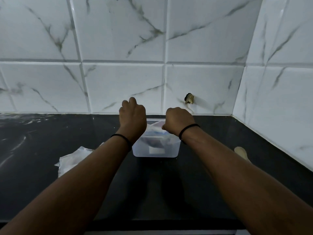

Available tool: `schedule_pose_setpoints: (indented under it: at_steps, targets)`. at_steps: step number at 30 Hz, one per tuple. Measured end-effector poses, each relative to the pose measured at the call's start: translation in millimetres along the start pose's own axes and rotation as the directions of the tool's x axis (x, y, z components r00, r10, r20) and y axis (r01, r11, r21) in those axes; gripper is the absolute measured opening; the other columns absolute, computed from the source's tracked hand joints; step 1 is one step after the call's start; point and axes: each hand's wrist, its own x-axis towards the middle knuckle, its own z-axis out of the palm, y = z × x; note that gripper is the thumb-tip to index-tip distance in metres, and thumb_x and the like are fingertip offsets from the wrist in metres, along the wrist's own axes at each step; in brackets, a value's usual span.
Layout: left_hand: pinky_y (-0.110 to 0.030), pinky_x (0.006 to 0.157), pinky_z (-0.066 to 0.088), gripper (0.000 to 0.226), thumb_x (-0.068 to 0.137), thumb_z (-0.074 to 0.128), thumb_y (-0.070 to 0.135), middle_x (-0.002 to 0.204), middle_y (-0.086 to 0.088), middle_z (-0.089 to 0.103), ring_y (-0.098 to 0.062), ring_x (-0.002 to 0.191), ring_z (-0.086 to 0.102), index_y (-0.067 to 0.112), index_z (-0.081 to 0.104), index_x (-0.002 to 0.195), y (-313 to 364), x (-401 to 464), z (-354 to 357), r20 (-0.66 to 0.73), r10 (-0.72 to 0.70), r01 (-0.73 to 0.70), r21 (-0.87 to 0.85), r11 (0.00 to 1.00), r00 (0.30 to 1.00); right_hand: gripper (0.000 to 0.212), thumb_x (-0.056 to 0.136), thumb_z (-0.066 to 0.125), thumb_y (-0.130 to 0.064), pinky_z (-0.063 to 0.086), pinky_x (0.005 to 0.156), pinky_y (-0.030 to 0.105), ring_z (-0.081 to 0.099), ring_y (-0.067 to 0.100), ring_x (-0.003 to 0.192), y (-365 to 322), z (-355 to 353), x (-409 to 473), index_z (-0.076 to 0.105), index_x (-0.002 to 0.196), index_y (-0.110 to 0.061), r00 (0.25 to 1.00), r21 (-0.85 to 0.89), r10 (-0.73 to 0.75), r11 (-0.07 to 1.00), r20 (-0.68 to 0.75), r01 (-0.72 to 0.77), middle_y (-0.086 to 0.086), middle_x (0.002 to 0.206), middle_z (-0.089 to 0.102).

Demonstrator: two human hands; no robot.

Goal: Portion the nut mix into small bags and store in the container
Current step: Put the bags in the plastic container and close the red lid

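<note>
A white marble-veined tiled wall (122, 78) fills the far half of the scene and wraps round on the right, with a dark chipped hole (189, 98) low in it, just right of centre. Below it runs the black countertop (42, 136), and on this, near the far edge and about centre, stands the translucent plastic container (155, 150), the task's thing, with what look like packed clear bags (155, 133) lying inside, their contents too blurred to name. To the near left of the container a crumpled clear plastic sheet or bag (72, 158) lies partly under the left forearm; a pale object (241, 152) sits at the right by the wall, too cut off to identify. The left hand (133, 114) is over the container's left rim and the right hand (178, 118) over its right rim, both seen from the back with knuckles up and fingers curled downward; whether they grip the rim, a lid, or a bag top cannot be told, since the fingertips are hidden. Each wrist carries a black band (121, 137). The step appears to be settling the bags in, or closing or shifting the container. To do it well, press evenly on both sides, keep the tub flat on the counter, and tuck loose plastic below the rim so nothing is pinched.
</note>
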Motion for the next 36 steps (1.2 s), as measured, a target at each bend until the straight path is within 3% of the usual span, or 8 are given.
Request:
schedule_pose_setpoints:
  at_steps: [4, 7, 11, 18, 23, 25, 29, 36]
  targets:
    - [-0.031, 0.067, 0.041, 0.023, 0.086, 0.048, -0.004, 0.082, -0.008, 0.05, -0.029, 0.086, 0.056, 0.01, 0.041, 0.069, 3, 5, 0, 0.121, 0.009, 0.0, -0.069, 0.998, 0.993, 0.03, 0.09, 0.049, 0.001, 0.04, 0.065, 0.031, 0.049, 0.022, 0.066, -4, 2, 3, 0.039, 0.064, -0.012, 0.996, 0.042, -0.027, 0.999, 0.081, 0.023, 0.004, 0.068, 0.044]
    - [-0.03, 0.065, 0.041, 0.027, 0.089, 0.045, -0.003, 0.075, -0.006, 0.045, -0.024, 0.075, 0.048, 0.011, 0.038, 0.067, 11, 8, -1, 0.187, 0.073, -0.063, -0.056, 0.996, 0.98, 0.014, 0.095, 0.048, -0.006, 0.043, 0.071, 0.031, 0.059, 0.026, 0.08, -5, 11, 10, 0.057, 0.084, -0.005, 0.98, 0.01, -0.047, 0.999, 0.195, 0.046, 0.011, 0.092, 0.06]
    - [-0.031, 0.069, 0.044, 0.014, 0.094, 0.042, 0.0, 0.099, -0.012, 0.064, -0.028, 0.084, 0.057, 0.008, 0.051, 0.086, 17, 14, 14, 0.34, 0.199, -0.204, -0.023, 0.979, 0.919, 0.031, 0.101, 0.044, -0.014, 0.048, 0.091, 0.033, 0.061, 0.029, 0.116, -13, 10, 16, 0.06, 0.125, -0.003, 0.936, -0.07, -0.037, 0.995, 0.35, 0.065, 0.015, 0.128, 0.062]
    - [-0.036, 0.097, 0.046, 0.032, 0.101, 0.046, 0.012, 0.13, -0.015, 0.06, -0.03, 0.112, 0.059, 0.001, 0.06, 0.127, 16, 32, 18, 0.673, 0.211, -0.161, -0.137, 0.977, 0.709, 0.042, 0.103, 0.037, -0.014, 0.04, 0.083, 0.029, 0.056, 0.027, 0.123, -11, 14, 24, 0.049, 0.143, -0.01, 0.865, -0.004, -0.115, 0.991, 0.488, 0.134, 0.011, 0.142, 0.054]
    - [-0.031, 0.07, 0.047, 0.014, 0.091, 0.053, 0.007, 0.097, -0.011, 0.067, -0.028, 0.087, 0.062, 0.005, 0.057, 0.078, 13, 24, 26, 0.383, 0.151, -0.097, -0.155, 0.983, 0.911, 0.016, 0.096, 0.053, -0.014, 0.049, 0.081, 0.033, 0.062, 0.03, 0.097, -2, 25, 21, 0.064, 0.104, -0.006, 0.965, 0.116, -0.102, 0.99, 0.242, 0.076, 0.014, 0.107, 0.065]
    - [-0.033, 0.07, 0.051, 0.013, 0.086, 0.057, 0.001, 0.091, -0.011, 0.069, -0.029, 0.09, 0.066, 0.006, 0.068, 0.081, 4, 22, 21, 0.202, 0.112, -0.06, -0.248, 0.967, 0.973, 0.009, 0.091, 0.057, -0.009, 0.054, 0.08, 0.034, 0.063, 0.028, 0.086, 3, 29, 18, 0.064, 0.089, -0.004, 0.991, 0.202, -0.077, 0.978, 0.112, 0.053, 0.012, 0.094, 0.067]
    - [-0.03, 0.077, 0.052, 0.021, 0.083, 0.063, 0.002, 0.095, -0.003, 0.074, -0.024, 0.093, 0.067, 0.017, 0.078, 0.087, -30, 18, 2, 0.094, -0.017, 0.063, -0.518, 0.853, 0.995, 0.018, 0.088, 0.06, -0.008, 0.055, 0.083, 0.03, 0.068, 0.022, 0.091, 0, 25, 9, 0.077, 0.091, -0.011, 0.995, 0.408, -0.045, 0.91, -0.086, 0.076, 0.005, 0.097, 0.074]
    - [-0.026, 0.076, 0.047, 0.013, 0.086, 0.063, 0.011, 0.091, -0.003, 0.074, -0.02, 0.089, 0.066, 0.015, 0.076, 0.084, -108, -41, -6, -0.015, -0.242, 0.178, -0.633, 0.753, 0.97, 0.015, 0.088, 0.061, -0.012, 0.056, 0.082, 0.034, 0.068, 0.016, 0.085, -67, 0, -29, 0.076, 0.086, -0.015, 0.965, 0.597, -0.093, 0.77, -0.243, 0.225, -0.002, 0.087, 0.074]
